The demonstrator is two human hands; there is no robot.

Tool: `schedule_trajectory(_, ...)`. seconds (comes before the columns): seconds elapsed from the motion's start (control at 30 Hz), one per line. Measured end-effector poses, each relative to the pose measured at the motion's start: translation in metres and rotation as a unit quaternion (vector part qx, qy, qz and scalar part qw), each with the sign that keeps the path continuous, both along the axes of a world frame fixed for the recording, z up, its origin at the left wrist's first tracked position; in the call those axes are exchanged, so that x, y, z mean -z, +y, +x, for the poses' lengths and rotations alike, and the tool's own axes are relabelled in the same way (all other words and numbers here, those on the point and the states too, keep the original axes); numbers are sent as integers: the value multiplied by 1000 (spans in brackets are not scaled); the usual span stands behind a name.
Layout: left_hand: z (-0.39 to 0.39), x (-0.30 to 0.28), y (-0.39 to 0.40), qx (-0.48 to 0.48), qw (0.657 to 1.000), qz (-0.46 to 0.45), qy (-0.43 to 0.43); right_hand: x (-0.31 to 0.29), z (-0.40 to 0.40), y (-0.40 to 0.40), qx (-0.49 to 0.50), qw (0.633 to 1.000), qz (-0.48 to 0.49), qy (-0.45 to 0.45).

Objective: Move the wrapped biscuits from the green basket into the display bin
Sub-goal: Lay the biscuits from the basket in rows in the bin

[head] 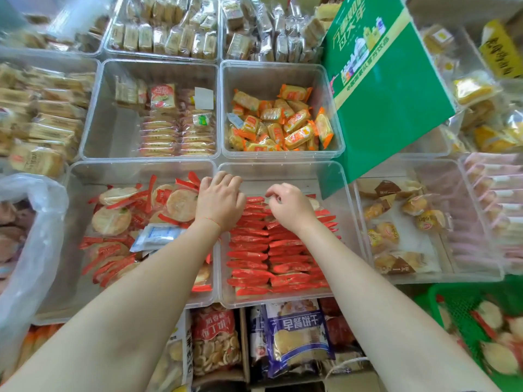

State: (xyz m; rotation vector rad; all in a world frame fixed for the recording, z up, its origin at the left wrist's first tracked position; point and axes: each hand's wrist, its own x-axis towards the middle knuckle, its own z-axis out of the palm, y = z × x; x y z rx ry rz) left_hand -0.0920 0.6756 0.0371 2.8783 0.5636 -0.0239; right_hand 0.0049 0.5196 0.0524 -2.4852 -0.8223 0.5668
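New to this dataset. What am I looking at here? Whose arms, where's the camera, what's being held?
There is no robot here: a person works with two bare hands, filmed by one wide-angle camera on their head that looks down. The left hand and right hand reach into a clear display bin where red-wrapped biscuits stand in neat rows. Both sets of fingers are curled at the far end of the rows; whether either has a grip on a packet cannot be told. The green basket at lower right holds more biscuits. Around it lie other clear bins of snacks, such as orange-wrapped packets, and a green sign.
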Motion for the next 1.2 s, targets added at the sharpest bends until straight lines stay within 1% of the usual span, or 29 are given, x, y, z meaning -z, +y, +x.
schedule_trajectory(0.1, 4, -9, -22, -39, 997, 23, 68, -16, -9, -35, 34, 998, 39, -44)
schedule_trajectory(0.17, 16, -24, -59, -70, 995, 7, 67, -24, -10, -65, 63, 994, 66, -64)
schedule_trajectory(0.23, 25, -44, -111, -83, 996, -43, 8, -29, -9, -101, 103, 988, 95, -67)
schedule_trajectory(0.27, 28, -52, -140, -94, 992, -86, -27, -31, -6, -122, 124, 984, 110, -66)
schedule_trajectory(0.33, 31, -64, -201, -126, 973, -177, -78, -31, 4, -170, 161, 976, 133, -65)
schedule_trajectory(0.37, 33, -66, -231, -137, 965, -201, -93, -31, 10, -197, 172, 974, 136, -64)
schedule_trajectory(0.5, 52, -66, -361, -169, 939, -280, -104, -29, 38, -315, 177, 973, 144, -22)
schedule_trajectory(0.57, 66, -63, -430, -175, 928, -313, -101, -27, 53, -377, 186, 972, 143, -19)
schedule_trajectory(0.63, 76, -54, -490, -161, 924, -339, -68, -23, 68, -435, 189, 972, 137, -21)
schedule_trajectory(0.77, 97, -21, -573, -113, 912, -388, 72, -11, 96, -533, 202, 975, 90, 22)
schedule_trajectory(0.83, 109, 1, -601, -104, 902, -399, 131, 8, 109, -569, 199, 977, 37, 73)
schedule_trajectory(0.9, 117, 25, -624, -115, 889, -408, 172, 34, 120, -595, 170, 973, -45, 149)
schedule_trajectory(0.97, 119, 52, -643, -149, 876, -411, 205, 62, 123, -613, 119, 962, -121, 213)
schedule_trajectory(1.07, 113, 87, -662, -218, 842, -426, 247, 98, 115, -627, 59, 938, -200, 276)
schedule_trajectory(1.13, 108, 108, -671, -267, 816, -439, 263, 119, 108, -633, 36, 922, -235, 305)
schedule_trajectory(1.2, 106, 126, -679, -316, 789, -448, 276, 134, 102, -638, 26, 911, -244, 332)
